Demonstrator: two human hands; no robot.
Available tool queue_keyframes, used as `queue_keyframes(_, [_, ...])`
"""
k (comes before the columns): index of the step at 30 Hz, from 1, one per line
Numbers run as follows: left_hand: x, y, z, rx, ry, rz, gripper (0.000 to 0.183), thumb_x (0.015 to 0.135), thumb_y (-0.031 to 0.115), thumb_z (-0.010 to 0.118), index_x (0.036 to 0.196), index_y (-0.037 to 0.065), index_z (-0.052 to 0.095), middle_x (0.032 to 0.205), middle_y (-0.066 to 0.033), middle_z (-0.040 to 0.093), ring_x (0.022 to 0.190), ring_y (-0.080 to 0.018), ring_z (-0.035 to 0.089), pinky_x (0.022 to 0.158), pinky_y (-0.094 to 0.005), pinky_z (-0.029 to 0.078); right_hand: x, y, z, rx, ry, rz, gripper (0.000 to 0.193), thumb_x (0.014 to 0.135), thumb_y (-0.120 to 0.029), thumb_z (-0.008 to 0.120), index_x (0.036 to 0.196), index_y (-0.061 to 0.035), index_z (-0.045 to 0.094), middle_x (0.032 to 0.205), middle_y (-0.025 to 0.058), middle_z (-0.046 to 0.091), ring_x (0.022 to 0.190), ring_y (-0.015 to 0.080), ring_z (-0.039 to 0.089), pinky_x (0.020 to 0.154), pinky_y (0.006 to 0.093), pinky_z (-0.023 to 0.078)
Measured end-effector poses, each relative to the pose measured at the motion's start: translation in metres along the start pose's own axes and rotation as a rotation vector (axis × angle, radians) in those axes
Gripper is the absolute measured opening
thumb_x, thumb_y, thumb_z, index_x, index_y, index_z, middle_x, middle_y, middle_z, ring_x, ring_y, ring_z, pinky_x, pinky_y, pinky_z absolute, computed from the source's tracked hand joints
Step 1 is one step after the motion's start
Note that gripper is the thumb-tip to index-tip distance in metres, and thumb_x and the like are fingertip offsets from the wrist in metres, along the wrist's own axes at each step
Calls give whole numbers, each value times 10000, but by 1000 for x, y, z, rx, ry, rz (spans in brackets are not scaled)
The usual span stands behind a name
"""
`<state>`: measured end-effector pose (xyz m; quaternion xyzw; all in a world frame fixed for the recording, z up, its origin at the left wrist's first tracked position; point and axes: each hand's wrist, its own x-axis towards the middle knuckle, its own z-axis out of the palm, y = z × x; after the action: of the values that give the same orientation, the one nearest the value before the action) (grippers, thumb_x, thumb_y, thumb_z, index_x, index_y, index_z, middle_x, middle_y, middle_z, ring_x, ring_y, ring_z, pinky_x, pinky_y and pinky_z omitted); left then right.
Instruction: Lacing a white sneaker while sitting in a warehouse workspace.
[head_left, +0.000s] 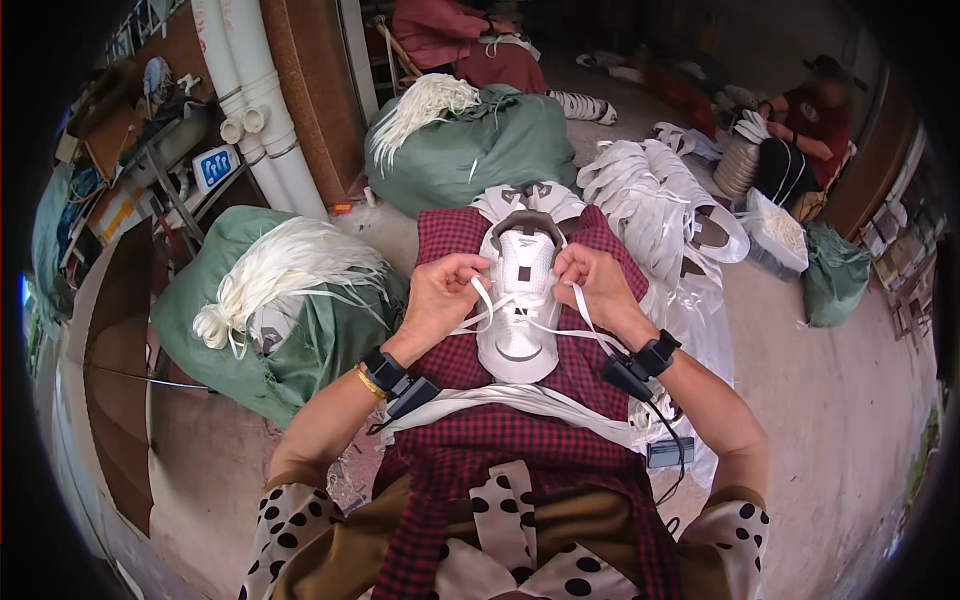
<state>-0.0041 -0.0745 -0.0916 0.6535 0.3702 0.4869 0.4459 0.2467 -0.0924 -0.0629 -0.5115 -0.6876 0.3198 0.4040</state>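
White shoe [517, 343] lies on the checked apron [447, 360] over the lap, toe toward the body. Left hand [438, 297] pinches one side of the lace [490, 309]; right hand [598, 287] pinches the other. Assessed risks: unequal pull could leave ends uneven; sideways tugging could shift the loosely supported shoe.

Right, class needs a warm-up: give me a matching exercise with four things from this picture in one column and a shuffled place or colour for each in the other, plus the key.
Column one
1. Shoe with its toe toward the wearer
2. Nearer lace bundle
3. Apron
4. Pipes

Column two
A. Red and black checks
B. Beside a brown post
C. Between the left hand and right hand
D. On a green sack

Pairs: 1-C, 2-D, 3-A, 4-B
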Motion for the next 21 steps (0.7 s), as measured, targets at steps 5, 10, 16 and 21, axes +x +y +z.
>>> queue_keyframes(5, [5, 10, 4, 194, -47, 83, 272, 841, -47, 670, 1105, 16, 676, 753, 6, 628, 648, -28, 568, 572, -207, 481, -1, 0, 0, -4, -19, -4, 254, 692, -14, 717, 931, -31, 632, 660, 4, 589, 596, 81, 544, 544, 266, 432])
queue_keyframes(10, [26, 38, -8, 593, -316, 259, 395, 778, -74, 590, 1151, 31, 666, 727, -87, 617, 631, -168, 606, 603, -304, 503, 4, -16, -14, -61, -203, -46, 332, 736, 3, 690, 1064, -35, 659, 664, 21, 620, 606, 110, 580, 576, 287, 446])
queue_keyframes(16, [65, 66, -21, 1146, -858, 851, 141, 784, 74, 644, 886, -21, 661, 1023, -164, 544, 960, -330, 594, 811, -405, 520, 26, -38, -28, -687, -415, -540, 225, 709, -45, 721, 928, -18, 680, 743, 84, 640, 739, 286, 627, 644, 384, 501])
queue_keyframes(21, [78, 80, -7, 1196, -953, 990, 138, 759, 99, 645, 836, -14, 630, 1016, -152, 497, 969, -324, 551, 833, -412, 491, 35, -44, -24, -976, -487, -846, 152, 709, -83, 701, 857, -57, 678, 909, 97, 564, 1026, 280, 527, 729, 397, 505])
